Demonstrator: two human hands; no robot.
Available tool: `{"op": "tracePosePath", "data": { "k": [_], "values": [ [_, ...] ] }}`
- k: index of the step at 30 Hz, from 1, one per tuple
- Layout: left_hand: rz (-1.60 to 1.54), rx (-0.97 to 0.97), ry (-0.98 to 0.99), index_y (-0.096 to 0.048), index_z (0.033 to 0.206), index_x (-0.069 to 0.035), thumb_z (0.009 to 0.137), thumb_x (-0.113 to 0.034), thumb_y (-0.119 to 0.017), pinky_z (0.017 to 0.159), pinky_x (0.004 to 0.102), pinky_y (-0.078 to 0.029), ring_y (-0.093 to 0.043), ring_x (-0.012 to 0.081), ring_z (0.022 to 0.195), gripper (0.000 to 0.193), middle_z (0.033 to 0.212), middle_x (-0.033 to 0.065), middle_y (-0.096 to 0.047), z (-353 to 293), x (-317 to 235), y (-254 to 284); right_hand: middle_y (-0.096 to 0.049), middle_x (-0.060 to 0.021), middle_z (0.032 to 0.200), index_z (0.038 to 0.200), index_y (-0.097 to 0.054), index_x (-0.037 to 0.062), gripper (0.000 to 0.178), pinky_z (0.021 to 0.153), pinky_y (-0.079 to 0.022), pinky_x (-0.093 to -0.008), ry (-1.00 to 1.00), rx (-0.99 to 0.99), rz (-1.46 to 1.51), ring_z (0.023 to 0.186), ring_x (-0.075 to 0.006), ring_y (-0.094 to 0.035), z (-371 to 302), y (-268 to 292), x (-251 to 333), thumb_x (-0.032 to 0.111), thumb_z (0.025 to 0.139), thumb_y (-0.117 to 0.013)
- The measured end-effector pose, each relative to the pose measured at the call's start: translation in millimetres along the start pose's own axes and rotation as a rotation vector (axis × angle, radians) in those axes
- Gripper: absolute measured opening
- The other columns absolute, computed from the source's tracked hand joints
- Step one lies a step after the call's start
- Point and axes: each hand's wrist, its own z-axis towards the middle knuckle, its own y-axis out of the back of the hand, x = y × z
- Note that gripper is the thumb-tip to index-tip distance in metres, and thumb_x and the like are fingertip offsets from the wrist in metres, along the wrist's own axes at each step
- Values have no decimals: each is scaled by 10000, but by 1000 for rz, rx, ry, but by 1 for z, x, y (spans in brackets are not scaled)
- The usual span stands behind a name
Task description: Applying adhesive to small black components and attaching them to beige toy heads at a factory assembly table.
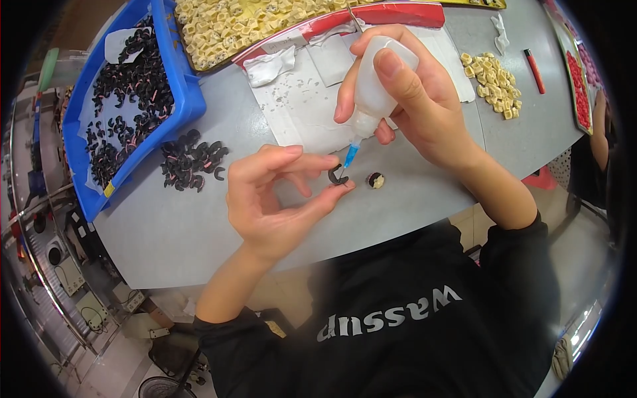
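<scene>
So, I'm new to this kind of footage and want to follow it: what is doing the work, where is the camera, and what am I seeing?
There is no machine: these are a person's bare hands. The single picture comes from a wide camera on their head, looking down, so straight edges bend. The left hand pinches a curved black piece. The right hand holds a squeeze bottle, its blue nozzle pointing down at that piece. On the grey table lie a small round piece, a black pile, a yellow pile and a red pen; a blue tray holds more black pieces.
</scene>
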Motion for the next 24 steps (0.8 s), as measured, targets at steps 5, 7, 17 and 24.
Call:
{"op": "tracePosePath", "data": {
  "k": [5, 7, 17, 24],
  "values": [
    [14, -6, 2, -402, 1082, -22, 613, 65, -759, 471, 178, -402, -633, 159, 720, 596, 838, 146, -637, 0, -1, 0, -608, -110, 763, 1092, -407, 96, 329, 428, -370, -183, 1, 4, 1, 607, -74, -531, 0, 0, 0, 384, 940, -356],
    [16, -7, 2, -402, 1082, -21, 613, 64, -760, 471, 178, -401, -631, 158, 716, 596, 834, 144, -638, 0, -1, 0, -607, -112, 761, 1090, -406, 96, 325, 428, -369, -184, 3, 1, -2, 601, -75, -529, 1, 0, 0, 380, 940, -356],
    [36, -15, -11, -405, 1081, -22, 606, 59, -767, 481, 183, -399, -621, 149, 705, 603, 822, 133, -637, 1, -1, 0, -598, -114, 741, 1081, -410, 90, 312, 420, -360, -184, 21, -22, 0, 575, -75, -515, 1, 1, 0, 364, 941, -358],
    [34, -10, -12, -409, 1077, -23, 600, 53, -773, 496, 191, -397, -616, 145, 700, 605, 817, 127, -637, 1, 0, 1, -615, -94, 744, 998, -435, 72, 261, 443, -370, -204, 22, -28, 85, 569, -79, -522, 1, 1, 1, 318, 917, -467]
  ]
}}
